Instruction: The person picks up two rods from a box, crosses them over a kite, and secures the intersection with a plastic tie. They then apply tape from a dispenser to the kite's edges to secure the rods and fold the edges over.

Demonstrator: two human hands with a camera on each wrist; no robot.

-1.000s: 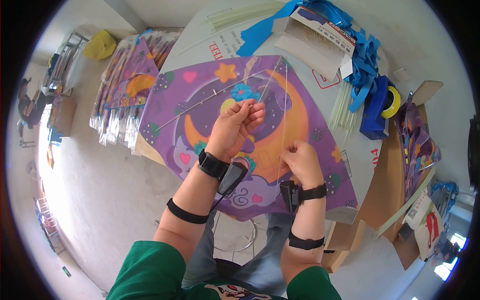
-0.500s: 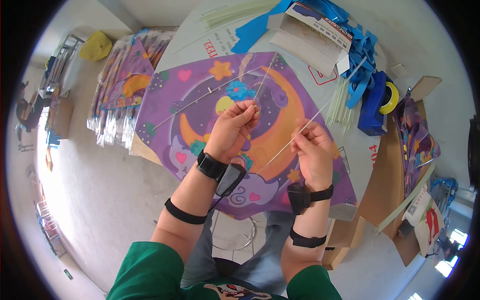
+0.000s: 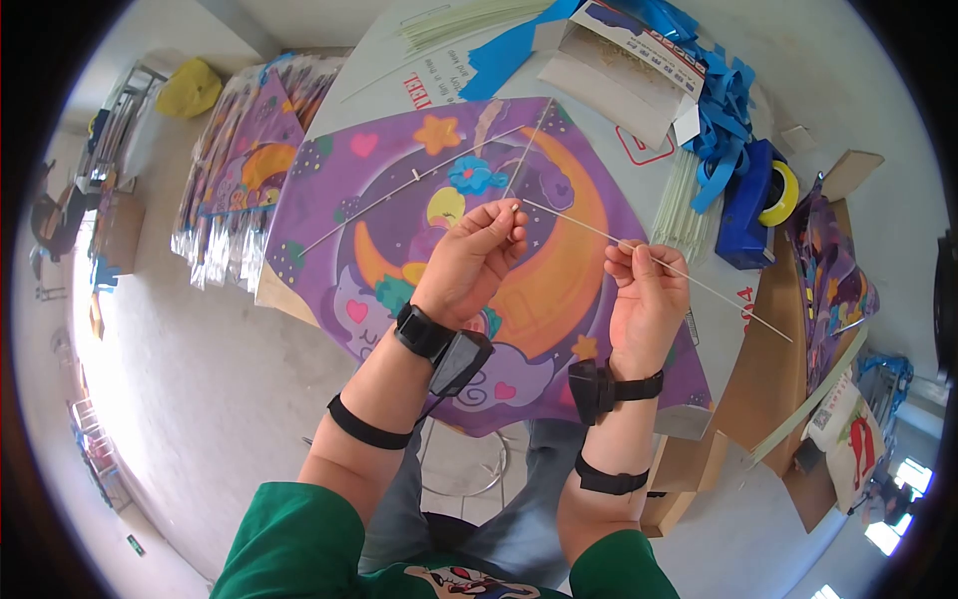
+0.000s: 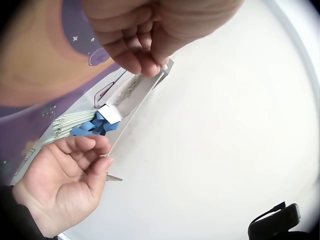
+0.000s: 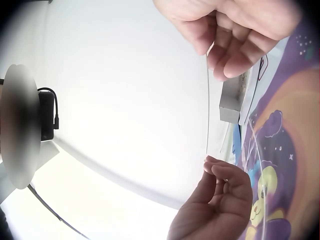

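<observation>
A purple kite [image 3: 339, 170] with moon, star and heart prints lies spread on the table in the head view. Over its middle, my left hand [image 3: 474, 258] pinches a small white fitting [image 4: 164, 67] between thumb and forefinger. My right hand [image 3: 649, 299] holds a thin white rod [image 3: 733, 301] between thumb and fingers, some way along its length. One end of the rod is right at the left fingertips; the other reaches out past the kite's right edge. A second thin rod [image 3: 369, 205] with a small white clip lies across the kite's upper left.
Behind the kite are an open white box [image 3: 624, 85], blue ribbons [image 3: 723, 150] and bundled pale rods [image 3: 682, 205]. A blue tape dispenser [image 3: 745, 215] stands at the right, beside a cardboard box [image 3: 763, 379] with more kites. Bagged kites [image 3: 220, 200] are stacked at the left.
The rod in my right hand has swung from upright, through a slant up to the right, to pointing down right. That hand moved up and right; the left stays nearly in place.
</observation>
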